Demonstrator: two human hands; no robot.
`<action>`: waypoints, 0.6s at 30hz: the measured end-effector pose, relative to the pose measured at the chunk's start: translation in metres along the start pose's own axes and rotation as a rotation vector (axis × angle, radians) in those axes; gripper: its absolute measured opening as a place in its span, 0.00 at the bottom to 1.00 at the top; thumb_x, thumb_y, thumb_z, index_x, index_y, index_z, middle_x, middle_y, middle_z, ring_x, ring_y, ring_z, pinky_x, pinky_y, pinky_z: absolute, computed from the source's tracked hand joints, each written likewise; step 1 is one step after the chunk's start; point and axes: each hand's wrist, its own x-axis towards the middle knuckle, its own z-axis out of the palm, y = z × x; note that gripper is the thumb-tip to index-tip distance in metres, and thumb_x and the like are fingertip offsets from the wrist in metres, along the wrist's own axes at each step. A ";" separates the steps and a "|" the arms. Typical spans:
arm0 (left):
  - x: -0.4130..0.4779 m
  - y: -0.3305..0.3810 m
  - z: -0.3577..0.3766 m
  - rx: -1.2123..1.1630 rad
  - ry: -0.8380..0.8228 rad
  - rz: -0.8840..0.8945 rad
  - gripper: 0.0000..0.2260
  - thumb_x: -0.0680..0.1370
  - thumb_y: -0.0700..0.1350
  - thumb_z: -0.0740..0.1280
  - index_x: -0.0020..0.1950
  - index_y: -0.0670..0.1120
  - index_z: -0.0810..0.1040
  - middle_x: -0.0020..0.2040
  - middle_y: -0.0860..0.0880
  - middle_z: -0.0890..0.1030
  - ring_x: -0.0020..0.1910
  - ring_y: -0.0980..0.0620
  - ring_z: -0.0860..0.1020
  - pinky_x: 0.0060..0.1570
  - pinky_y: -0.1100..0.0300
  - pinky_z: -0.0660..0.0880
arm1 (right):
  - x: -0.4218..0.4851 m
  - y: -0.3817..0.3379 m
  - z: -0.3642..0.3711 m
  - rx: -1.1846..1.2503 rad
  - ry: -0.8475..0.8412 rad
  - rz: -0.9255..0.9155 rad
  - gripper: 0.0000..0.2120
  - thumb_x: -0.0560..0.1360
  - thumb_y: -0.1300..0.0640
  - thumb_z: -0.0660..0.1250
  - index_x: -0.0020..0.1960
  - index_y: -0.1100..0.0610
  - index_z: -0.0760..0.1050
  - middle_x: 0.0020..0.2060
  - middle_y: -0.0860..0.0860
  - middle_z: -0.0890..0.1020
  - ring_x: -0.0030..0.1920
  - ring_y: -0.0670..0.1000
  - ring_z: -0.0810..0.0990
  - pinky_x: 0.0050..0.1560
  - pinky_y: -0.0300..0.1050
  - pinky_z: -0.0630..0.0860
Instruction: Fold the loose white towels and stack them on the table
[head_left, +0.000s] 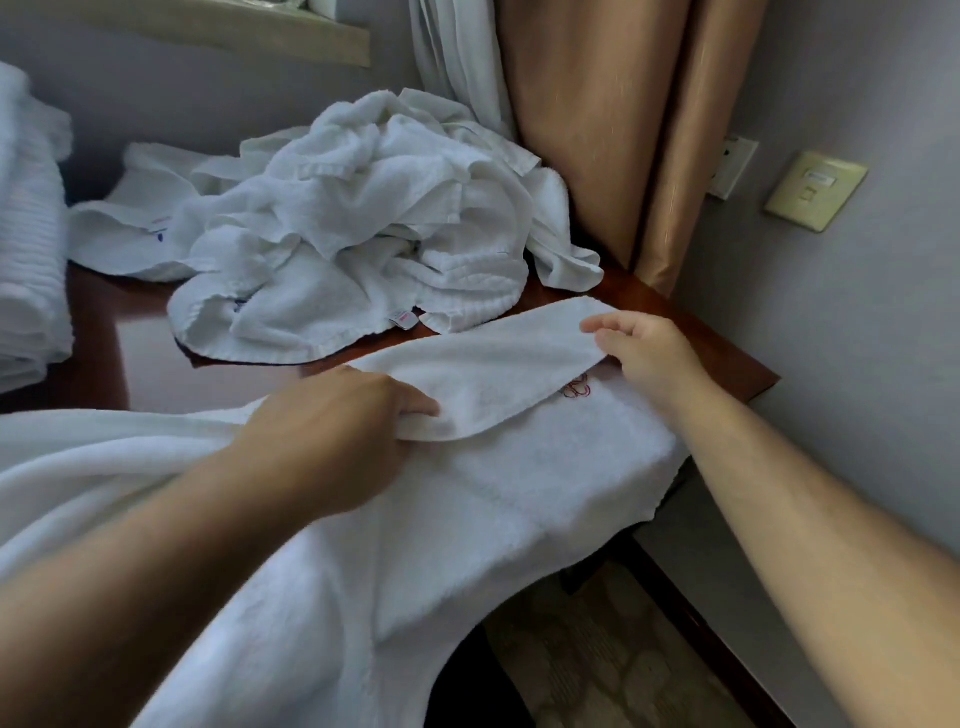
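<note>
Head view: folding the far edge of a towel toward us

We have one white towel (519, 467) spread over the near right part of the table (727, 364), with its near side hanging off the table's edge. Our left hand (332, 415) has its fingers curled round the left end of the turned-over flap. Our right hand (644, 358) pinches the flap's right corner between thumb and fingers, just beside a small red stitched mark (576, 387).

The loose pile (363, 234) lies on the far side of the table, and a folded stack (26, 234) stands at the far left.

To do this fold well, we judge both hands should travel together and keep the flap taut between them, so its edge lands parallel to the near edge. The left end looks rounded and bunched, so we should pull it square before laying it down. Then we smooth the flap flat, as terry cloth holds wrinkles and tends to drag.
</note>
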 end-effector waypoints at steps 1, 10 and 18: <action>-0.004 0.004 0.007 -0.011 0.050 -0.010 0.19 0.78 0.52 0.65 0.66 0.70 0.73 0.60 0.61 0.79 0.61 0.54 0.76 0.49 0.59 0.72 | -0.003 0.002 0.002 0.063 0.107 0.003 0.12 0.79 0.59 0.63 0.49 0.47 0.84 0.51 0.45 0.84 0.55 0.48 0.82 0.55 0.46 0.80; -0.025 0.001 0.007 -0.064 0.129 0.214 0.19 0.74 0.61 0.59 0.64 0.71 0.75 0.45 0.60 0.80 0.47 0.56 0.79 0.37 0.58 0.74 | -0.015 0.008 0.006 -0.276 0.335 -0.161 0.11 0.76 0.57 0.64 0.39 0.62 0.78 0.34 0.56 0.80 0.37 0.54 0.77 0.36 0.46 0.73; -0.026 0.008 0.002 0.023 0.201 0.364 0.14 0.68 0.53 0.68 0.51 0.63 0.85 0.35 0.58 0.79 0.32 0.50 0.80 0.25 0.62 0.68 | -0.031 0.018 -0.004 -0.476 0.238 -0.154 0.10 0.78 0.58 0.62 0.39 0.58 0.75 0.32 0.51 0.77 0.34 0.49 0.73 0.31 0.41 0.67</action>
